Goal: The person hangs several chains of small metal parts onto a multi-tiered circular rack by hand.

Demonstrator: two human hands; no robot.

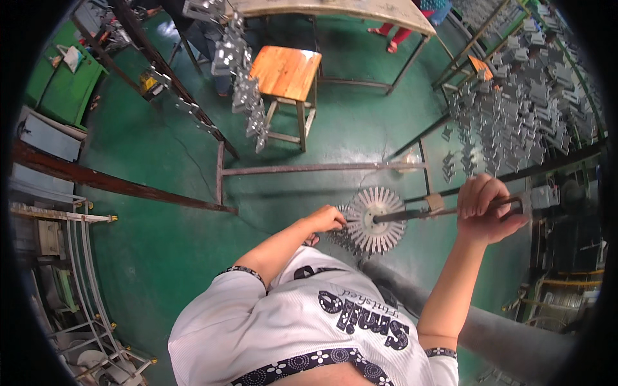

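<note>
Below me stands a round, wheel-like metal piece with many pale radial strips around a central hub. A dark bar runs from the hub to the right. My left hand is at the left edge of this wheel, its fingers curled in; what they pinch is hidden. Farther right, my raised right hand is closed around a metal rod with a looped end. Behind the wheel's left side, more dark toothed pieces are partly hidden.
A frame's crossbar lies ahead. Beyond it stand a wooden stool and a table. Grey metal parts hang at right; shiny parts hang ahead. A thick grey pipe lies at lower right, a trolley at left.
</note>
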